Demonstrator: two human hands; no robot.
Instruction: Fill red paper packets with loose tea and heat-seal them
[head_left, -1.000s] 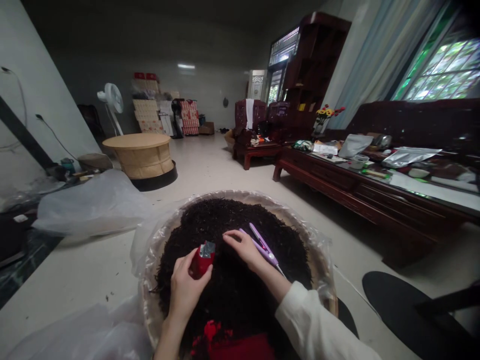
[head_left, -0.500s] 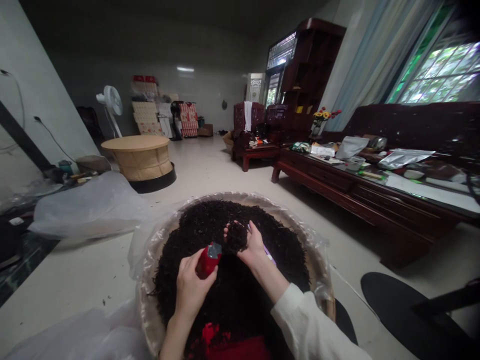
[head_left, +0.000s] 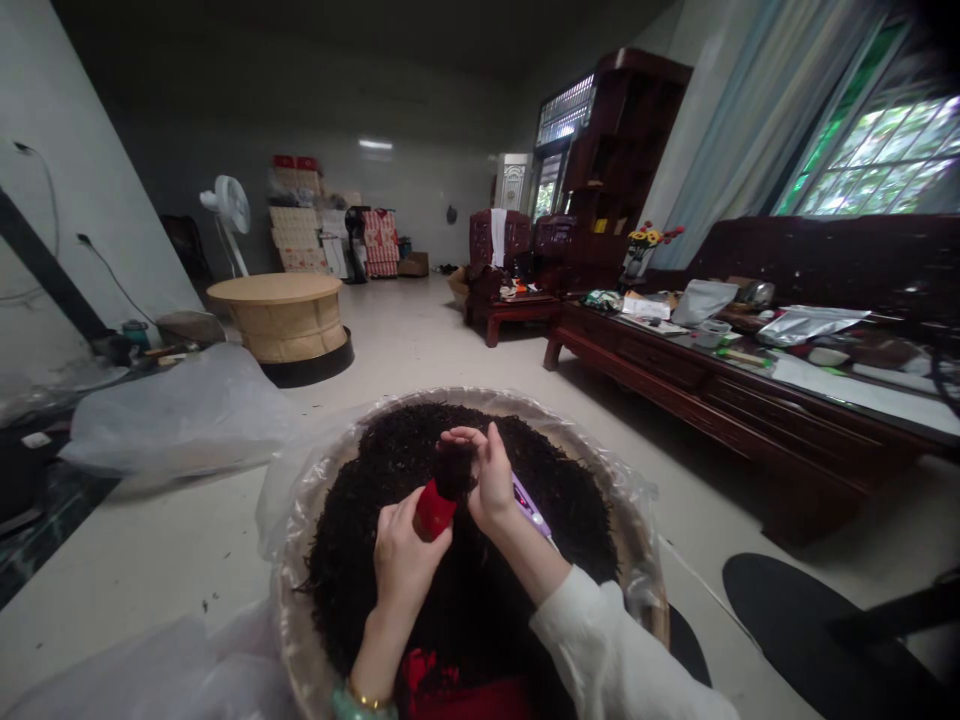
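My left hand (head_left: 411,560) is wrapped round a small red packet (head_left: 434,512), tilted toward the right with its mouth up. My right hand (head_left: 491,487) is cupped around a handful of dark dried tea leaves (head_left: 454,466), its fingers curled over the packet's mouth; leaves hide the opening. Below both hands, a heap of the same dark, twisted leaves (head_left: 390,450) fills a wide round basket (head_left: 300,620) lined with clear plastic. A slim purple device (head_left: 531,505) with a small red light rests on the leaves behind my right wrist. Red packets (head_left: 480,697) lie at the basket's near side.
Clear plastic bags (head_left: 184,410) lie on the floor at left. Beyond stand a round drum-shaped table (head_left: 277,290) and a white fan (head_left: 231,205). To the right is a long dark wooden table (head_left: 712,400) with silver pouches on it; a black round base (head_left: 787,620) stands near.
My left hand has raised the red packet up and right to meet my right hand. The right hand has turned inward, tipping its leaves toward the packet's mouth.
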